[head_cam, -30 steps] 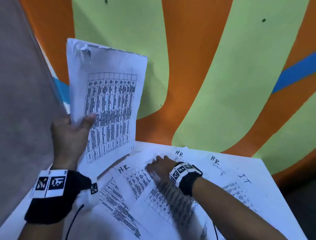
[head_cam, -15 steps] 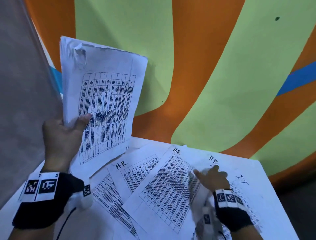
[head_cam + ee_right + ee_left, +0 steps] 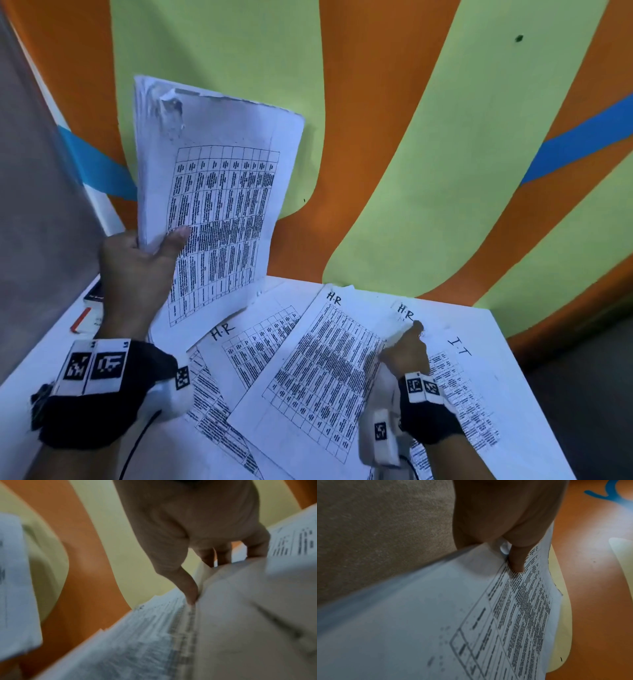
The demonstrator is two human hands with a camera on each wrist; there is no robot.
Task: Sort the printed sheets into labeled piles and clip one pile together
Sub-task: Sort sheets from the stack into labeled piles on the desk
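My left hand (image 3: pixel 161 240) holds a stack of printed table sheets (image 3: pixel 219 192) upright above the table's left side, thumb pressed on the front page. In the left wrist view the thumb (image 3: pixel 516 562) lies on the stack (image 3: pixel 436 615). Several printed sheets lie fanned on the white table (image 3: pixel 41 356): two marked H.R (image 3: pixel 260 342) (image 3: pixel 325 370), a third H.R sheet (image 3: pixel 406 313) and one marked I.T (image 3: pixel 459 387). My right hand (image 3: pixel 407 349) pinches the lifted edge of the third H.R sheet; the right wrist view shows the thumb (image 3: pixel 190 588) on that curled sheet (image 3: pixel 240 615).
A small red-and-white item (image 3: pixel 80 320) and a dark-edged box (image 3: pixel 94 293) lie at the table's far left, behind my left wrist. A grey panel (image 3: pixel 34 205) stands at the left. The painted wall (image 3: pixel 376 137) rises right behind the table. The table's right edge (image 3: pixel 520 394) drops to dark floor.
My right hand left the middle H.R sheets, crossed to the right and now pinches the right H.R sheet's edge. The left hand kept the stack raised.
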